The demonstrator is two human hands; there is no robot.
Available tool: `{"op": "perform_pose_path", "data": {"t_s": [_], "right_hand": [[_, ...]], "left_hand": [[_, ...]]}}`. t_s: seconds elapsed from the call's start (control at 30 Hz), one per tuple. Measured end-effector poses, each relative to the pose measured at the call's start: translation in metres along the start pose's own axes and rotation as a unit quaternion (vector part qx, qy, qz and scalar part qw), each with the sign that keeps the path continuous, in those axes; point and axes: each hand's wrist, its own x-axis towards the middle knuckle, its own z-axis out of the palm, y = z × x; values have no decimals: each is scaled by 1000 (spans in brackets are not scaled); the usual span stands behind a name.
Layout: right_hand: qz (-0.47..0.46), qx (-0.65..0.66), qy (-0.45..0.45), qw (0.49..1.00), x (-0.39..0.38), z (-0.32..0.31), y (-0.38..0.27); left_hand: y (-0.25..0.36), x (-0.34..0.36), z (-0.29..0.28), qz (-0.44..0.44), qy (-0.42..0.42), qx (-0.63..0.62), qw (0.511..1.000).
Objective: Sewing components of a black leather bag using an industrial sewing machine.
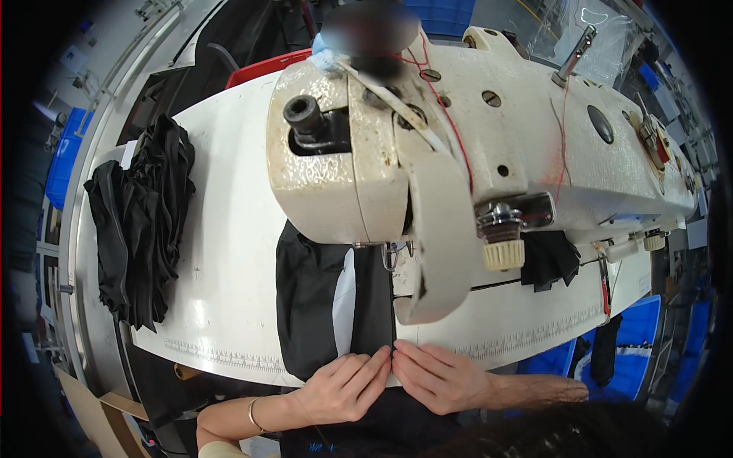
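A black fabric piece (309, 305) lies on the white sewing table, its far end under the head of the sewing machine (343, 191). A pale, pointed strip (346, 301) shows along its middle. At the near end of its right edge, my left hand (347, 387) has its fingers pressed together on the cloth. Close against it, my right hand (435, 375) pinches the same edge, fingertips almost touching the left ones. The machine's curved pale guard (439, 244) hides part of the needle area.
A pile of black fabric pieces (141, 221) sits on the left of the table. More black cloth (550, 259) lies under the machine arm at right. Red-handled snips (605, 286) rest near the right edge. Blue bins (637, 328) stand beyond it. Red thread (458, 141) runs down the machine.
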Motion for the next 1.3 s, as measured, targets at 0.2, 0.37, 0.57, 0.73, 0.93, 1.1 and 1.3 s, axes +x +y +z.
{"op": "perform_pose_path", "data": {"t_s": [0.2, 0.37, 0.57, 0.73, 0.93, 1.1, 1.3], "right_hand": [[-25, -59, -44, 997, 10, -8, 14], [59, 84, -7, 995, 12, 20, 43], [188, 179, 40, 965, 24, 24, 76], [155, 155, 11, 976, 28, 32, 82], [131, 99, -43, 985, 21, 31, 83], [172, 139, -85, 971, 22, 31, 81], [97, -16, -58, 993, -2, 55, 79]], "left_hand": [[-17, 6, 1, 18, -20, -13, 1000], [-54, 29, -3, 4, 1, -43, 999], [-83, 35, 14, -40, -15, -68, 997], [-100, 23, 27, -112, -20, -100, 988], [-95, 39, -4, -330, 35, -289, 898], [-83, 32, 14, -93, 67, -81, 990], [-81, 36, 8, -85, 31, -70, 993]]}}
